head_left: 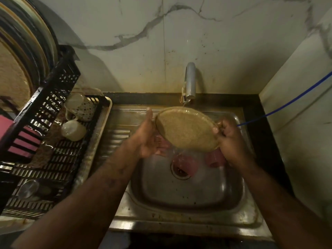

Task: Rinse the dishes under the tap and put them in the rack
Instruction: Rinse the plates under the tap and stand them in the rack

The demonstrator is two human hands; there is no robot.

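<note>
A round glass plate with a gold speckled face (186, 129) is tilted over the steel sink (188, 196), right under the running tap (190, 81). Water runs off its lower edge. My right hand (231, 141) grips the plate's right rim. My left hand (148, 137) supports the left rim with thumb up and fingers straight beneath it. Pink cups (185, 164) lie in the sink basin under the plate. The black plastic rack (59, 144) stands to the left and holds pale mugs (73, 130).
Large round trays (23, 56) lean at the upper left behind the rack. A pink item (19, 141) sits in the rack's left part, an upturned glass (28, 188) near its front. A blue tube (294, 99) runs along the right wall. A marble wall backs the sink.
</note>
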